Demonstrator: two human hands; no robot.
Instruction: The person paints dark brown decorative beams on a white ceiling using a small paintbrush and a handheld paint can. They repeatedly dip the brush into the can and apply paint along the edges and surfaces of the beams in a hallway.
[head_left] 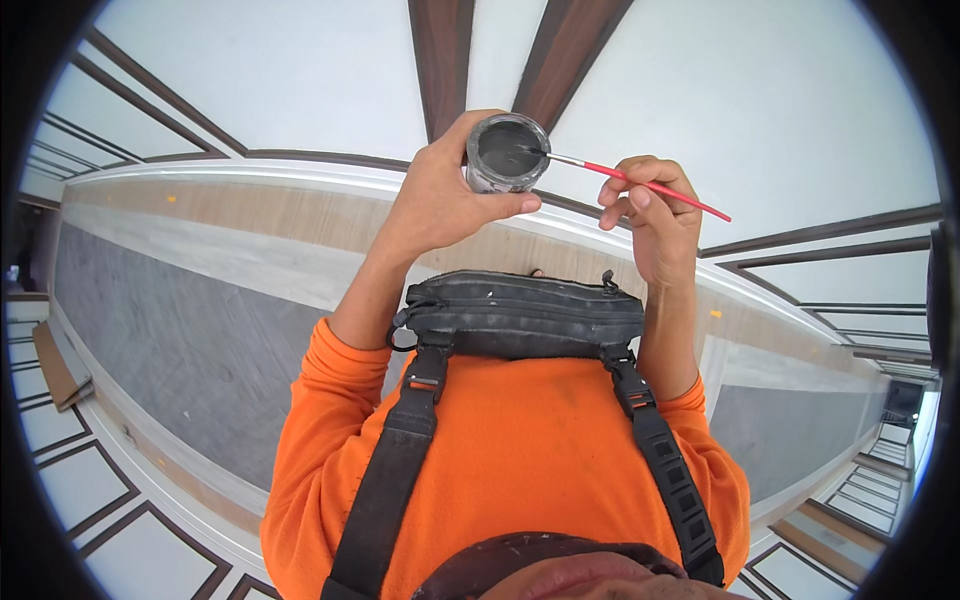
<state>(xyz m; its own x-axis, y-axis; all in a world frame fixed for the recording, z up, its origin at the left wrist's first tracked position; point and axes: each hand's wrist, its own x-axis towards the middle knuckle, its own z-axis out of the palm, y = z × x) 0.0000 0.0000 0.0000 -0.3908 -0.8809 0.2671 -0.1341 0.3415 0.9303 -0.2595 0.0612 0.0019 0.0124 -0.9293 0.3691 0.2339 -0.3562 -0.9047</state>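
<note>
My left hand (pixel 450 195) is wrapped round a small clear jar (pixel 493 185) of dark grey paint (pixel 505 152), tilted so that its open mouth shows. Between the fingers and thumb of my right hand (pixel 657 205) is a thin paintbrush (pixel 605 172) with a red handle and a silver ferrule. The dark bristles reach over the jar's rim and touch the paint or hang just above it; which of the two I cannot tell.
Ahead stands a white wall (pixel 700 110) with dark brown trim strips (pixel 440 60). A black chest bag (pixel 525 315) hangs on straps below my hands. The floor has a grey strip (pixel 190 330) with paler borders. A brown board (pixel 60 365) leans at the far left.
</note>
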